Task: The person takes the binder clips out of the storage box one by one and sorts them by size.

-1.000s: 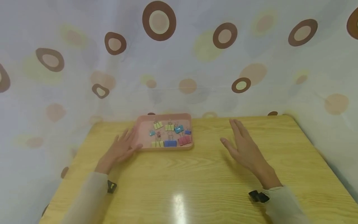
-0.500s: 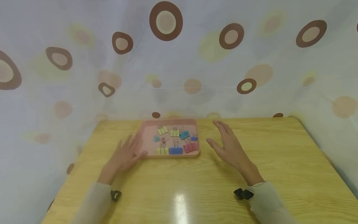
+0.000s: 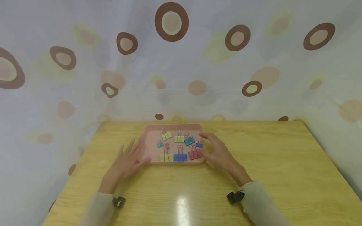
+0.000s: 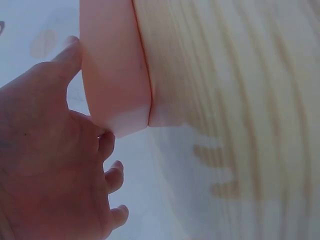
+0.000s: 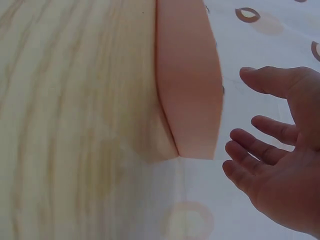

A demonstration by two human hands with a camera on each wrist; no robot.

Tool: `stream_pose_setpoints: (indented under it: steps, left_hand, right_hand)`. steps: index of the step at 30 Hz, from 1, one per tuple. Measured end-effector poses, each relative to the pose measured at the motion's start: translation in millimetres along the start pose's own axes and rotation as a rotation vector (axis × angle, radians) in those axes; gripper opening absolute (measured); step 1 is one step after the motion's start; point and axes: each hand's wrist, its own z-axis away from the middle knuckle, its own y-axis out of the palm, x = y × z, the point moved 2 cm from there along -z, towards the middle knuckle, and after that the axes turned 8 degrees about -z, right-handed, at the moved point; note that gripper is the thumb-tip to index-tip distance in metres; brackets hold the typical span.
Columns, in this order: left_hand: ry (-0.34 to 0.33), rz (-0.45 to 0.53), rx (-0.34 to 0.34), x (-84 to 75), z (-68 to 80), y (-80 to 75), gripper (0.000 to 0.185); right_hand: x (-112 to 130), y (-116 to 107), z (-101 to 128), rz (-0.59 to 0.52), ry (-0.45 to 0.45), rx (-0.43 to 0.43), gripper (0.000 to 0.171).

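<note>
A shallow pink tray [image 3: 171, 163] holds several binder clips, their wire handles showing. Along its front lie a yellow binder clip [image 3: 167, 158], a blue binder clip [image 3: 180, 158] and a pink binder clip [image 3: 194, 154]; a teal binder clip [image 3: 189, 141] and smaller ones lie behind. My left hand [image 3: 125, 164] touches the tray's left end, thumb at the front rim and fingers spread along the side. At the right end is my right hand [image 3: 219, 155], thumb and fingers apart and loosely bent. In the right wrist view it appears just off the tray wall [image 5: 190, 80].
The tray stands on a wood-grain table [image 3: 181, 188] near its back edge. A pale curtain [image 3: 215, 103] with brown ring patterns hangs behind and at both sides. Both wrists wear a small black device [image 3: 235, 197].
My right hand has moved left from over the table to the tray's right end. My left hand stays at the left end. The view has shifted slightly.
</note>
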Motion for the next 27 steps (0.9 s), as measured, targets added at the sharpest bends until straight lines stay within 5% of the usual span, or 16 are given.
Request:
stream_pose_setpoints:
  steps: [14, 27]
  left_hand:
    - [-0.011, 0.071, 0.026, -2.3, 3.5, 1.4, 0.088]
    - [-0.028, 0.062, 0.054, -5.3, 4.8, -1.7, 0.087]
  right_hand:
    - [-5.6, 18.0, -9.2, 0.086, -0.023, 0.119, 0.053]
    - [-2.2, 25.0, -12.2, 0.135, 0.072, 0.241, 0.042]
